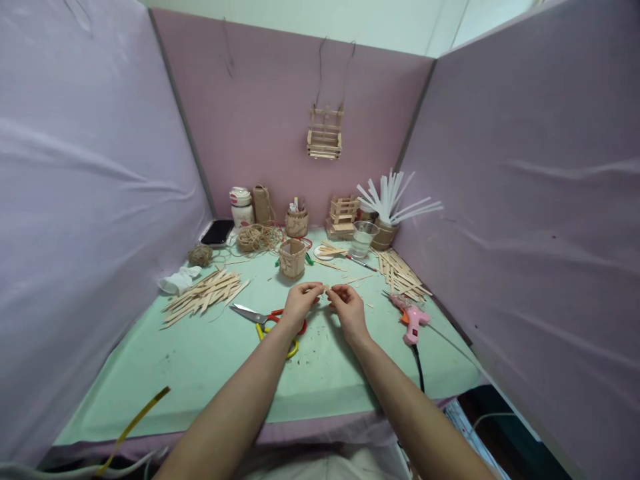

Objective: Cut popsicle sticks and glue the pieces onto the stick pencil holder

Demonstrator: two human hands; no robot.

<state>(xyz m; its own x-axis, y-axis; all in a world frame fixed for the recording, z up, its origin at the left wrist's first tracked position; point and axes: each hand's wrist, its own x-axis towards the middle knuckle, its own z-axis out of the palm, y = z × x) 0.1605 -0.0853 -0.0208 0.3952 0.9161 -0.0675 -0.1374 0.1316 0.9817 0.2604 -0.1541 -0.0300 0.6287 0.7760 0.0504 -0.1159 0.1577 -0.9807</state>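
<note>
My left hand [303, 298] and my right hand [347, 308] meet over the middle of the table, fingertips pinched together. Between them is a tiny pale wooden piece [326, 289], too small to make out well; both hands seem to touch it. Just beyond stands a small wooden-stick cup [292, 259]. Scissors with red handles [257, 318] lie by my left wrist, partly hidden under it, and a yellow-handled tool [293, 349] is beside them. On the right, a pink glue gun [413, 323] rests on the table.
Wooden sticks lie in a left pile [203, 297] and a right pile [400, 273]. At the back are a twine heap [255, 238], a white bottle [242, 208], a clear cup [363, 239] and white glue sticks [387, 197]. A small wooden swing [325, 143] hangs on the back wall.
</note>
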